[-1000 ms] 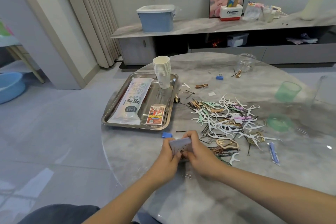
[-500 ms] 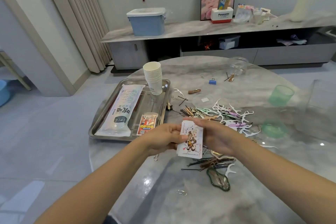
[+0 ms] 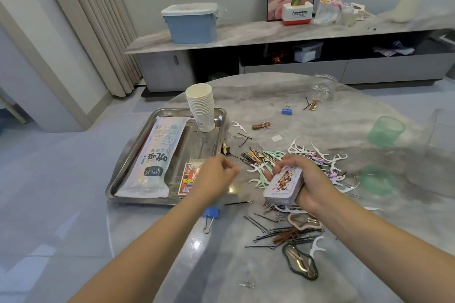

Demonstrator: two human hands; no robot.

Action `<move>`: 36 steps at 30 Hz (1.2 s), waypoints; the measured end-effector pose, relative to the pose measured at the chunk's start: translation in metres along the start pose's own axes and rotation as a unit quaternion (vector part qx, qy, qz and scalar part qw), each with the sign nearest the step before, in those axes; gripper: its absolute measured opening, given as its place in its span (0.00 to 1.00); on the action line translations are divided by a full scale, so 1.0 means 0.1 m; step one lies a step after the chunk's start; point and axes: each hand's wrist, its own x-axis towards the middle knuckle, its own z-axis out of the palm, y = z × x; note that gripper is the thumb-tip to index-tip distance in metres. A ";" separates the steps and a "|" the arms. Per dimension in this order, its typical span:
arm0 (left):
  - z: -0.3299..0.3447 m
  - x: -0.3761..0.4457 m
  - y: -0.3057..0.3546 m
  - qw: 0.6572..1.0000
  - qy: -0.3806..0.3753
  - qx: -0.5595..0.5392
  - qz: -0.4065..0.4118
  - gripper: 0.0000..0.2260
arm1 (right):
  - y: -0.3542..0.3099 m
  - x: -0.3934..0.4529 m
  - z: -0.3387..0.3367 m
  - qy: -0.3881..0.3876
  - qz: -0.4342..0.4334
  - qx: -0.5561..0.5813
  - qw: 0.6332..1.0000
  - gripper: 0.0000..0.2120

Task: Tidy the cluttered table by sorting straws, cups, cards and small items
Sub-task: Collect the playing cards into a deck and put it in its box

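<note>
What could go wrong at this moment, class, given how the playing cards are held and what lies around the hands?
1. The stack of playing cards sits in the right hand alone; a loose grip could let cards slide into the white and mint floss picks beneath.
2. The left hand, reaching over the red card box in the steel tray, might knock the tall stack of white paper cups.

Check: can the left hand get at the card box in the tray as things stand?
Probably yes. The left hand holds nothing and hovers right over the card box, which lies flat in the tray with nothing on top.
</note>
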 end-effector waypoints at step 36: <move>0.08 -0.41 0.46 0.982 0.035 -0.010 0.183 0.16 | -0.21 -0.26 0.07 -0.054 -0.144 -0.513 0.844 0.08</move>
